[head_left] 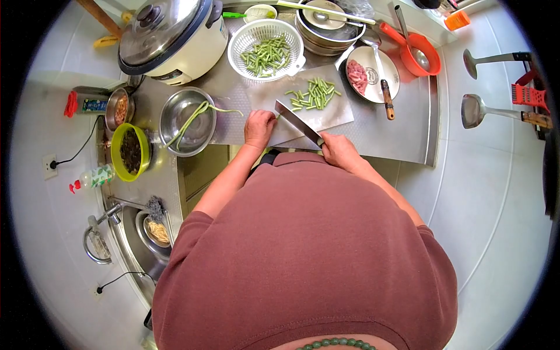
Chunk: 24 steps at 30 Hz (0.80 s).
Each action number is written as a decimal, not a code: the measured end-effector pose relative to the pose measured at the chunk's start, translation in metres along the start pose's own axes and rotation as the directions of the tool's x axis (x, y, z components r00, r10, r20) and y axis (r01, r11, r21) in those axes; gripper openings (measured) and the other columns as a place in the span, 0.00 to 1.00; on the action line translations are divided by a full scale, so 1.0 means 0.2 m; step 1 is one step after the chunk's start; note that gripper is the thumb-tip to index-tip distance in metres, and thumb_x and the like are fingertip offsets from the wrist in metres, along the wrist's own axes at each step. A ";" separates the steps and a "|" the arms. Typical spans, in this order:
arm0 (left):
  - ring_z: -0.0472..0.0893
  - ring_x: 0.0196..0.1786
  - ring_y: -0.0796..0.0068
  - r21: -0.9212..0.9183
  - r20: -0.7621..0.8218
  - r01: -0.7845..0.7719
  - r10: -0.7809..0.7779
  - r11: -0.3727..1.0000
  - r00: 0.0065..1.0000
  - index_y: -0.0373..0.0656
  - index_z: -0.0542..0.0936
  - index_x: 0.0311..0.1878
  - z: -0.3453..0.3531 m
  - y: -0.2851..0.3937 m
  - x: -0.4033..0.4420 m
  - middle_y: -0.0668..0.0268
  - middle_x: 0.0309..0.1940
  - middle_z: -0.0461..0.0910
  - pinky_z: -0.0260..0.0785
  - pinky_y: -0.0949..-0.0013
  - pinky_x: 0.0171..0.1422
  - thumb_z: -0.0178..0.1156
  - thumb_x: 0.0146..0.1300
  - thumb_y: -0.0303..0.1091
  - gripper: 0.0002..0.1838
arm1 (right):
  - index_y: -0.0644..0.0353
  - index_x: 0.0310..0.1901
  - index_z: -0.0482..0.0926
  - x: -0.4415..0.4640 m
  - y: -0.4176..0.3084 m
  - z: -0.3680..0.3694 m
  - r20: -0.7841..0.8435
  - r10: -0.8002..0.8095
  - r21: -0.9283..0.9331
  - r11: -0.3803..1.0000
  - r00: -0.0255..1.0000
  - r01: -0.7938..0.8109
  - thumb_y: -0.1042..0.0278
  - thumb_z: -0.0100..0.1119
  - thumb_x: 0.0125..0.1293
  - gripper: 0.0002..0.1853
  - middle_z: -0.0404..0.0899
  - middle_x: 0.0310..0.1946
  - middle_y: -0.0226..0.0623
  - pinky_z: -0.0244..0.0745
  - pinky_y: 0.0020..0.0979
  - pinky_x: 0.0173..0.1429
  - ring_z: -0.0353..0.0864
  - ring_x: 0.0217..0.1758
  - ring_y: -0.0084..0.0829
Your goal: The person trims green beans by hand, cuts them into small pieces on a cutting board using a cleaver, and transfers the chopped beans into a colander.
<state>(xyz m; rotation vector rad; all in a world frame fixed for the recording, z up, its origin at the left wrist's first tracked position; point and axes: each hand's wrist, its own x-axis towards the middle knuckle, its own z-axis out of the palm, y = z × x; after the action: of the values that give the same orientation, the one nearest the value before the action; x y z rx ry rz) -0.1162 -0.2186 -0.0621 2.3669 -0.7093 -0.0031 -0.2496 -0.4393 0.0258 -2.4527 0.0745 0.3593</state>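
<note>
My right hand [340,153] grips the handle of a kitchen knife [300,123], whose blade points up and left across the white cutting board [335,119]. At the board's left edge, my left hand [259,127] is closed with its fingers curled beside the knife's tip. A bit of green bean [277,116] shows at its fingertips; the rest is hidden. Cut green bean pieces [315,94] lie in a loose pile on the board, beyond the blade. To the left, a steel bowl [201,140] holds a few long, uncut green beans [189,123].
Behind the board stands a white colander [234,44] of cut beans. A plate [388,70] of sliced meat [357,77] has a brown-handled utensil [386,96] across it. A rice cooker [198,52], a green bowl [118,140] and the sink [137,251] are leftward.
</note>
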 end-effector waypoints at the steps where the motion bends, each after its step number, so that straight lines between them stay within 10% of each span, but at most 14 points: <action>1: 0.76 0.40 0.59 0.000 -0.003 -0.001 0.001 1.000 1.000 0.45 0.80 0.30 0.00 0.00 0.00 0.64 0.31 0.78 0.70 0.60 0.46 0.65 0.50 0.32 0.05 | 0.64 0.42 0.74 0.00 0.00 0.00 0.005 0.001 -0.003 1.000 1.000 -0.001 0.74 0.48 0.59 0.10 0.79 0.30 0.57 0.74 0.53 0.41 0.79 0.36 0.59; 24: 0.76 0.39 0.58 0.021 0.035 -0.057 0.057 0.998 0.998 0.46 0.79 0.29 0.00 -0.02 0.03 0.64 0.30 0.78 0.71 0.60 0.44 0.61 0.51 0.29 0.01 | 0.64 0.39 0.72 0.04 -0.03 0.03 0.042 0.057 -0.116 0.992 0.997 -0.052 0.73 0.48 0.60 0.07 0.78 0.27 0.57 0.74 0.54 0.37 0.80 0.35 0.59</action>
<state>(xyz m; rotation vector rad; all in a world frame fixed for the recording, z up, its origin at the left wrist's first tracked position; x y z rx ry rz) -0.1094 -0.2194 -0.0636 2.3714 -0.7967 -0.0113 -0.2427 -0.4310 0.0234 -2.5585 0.1046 0.4544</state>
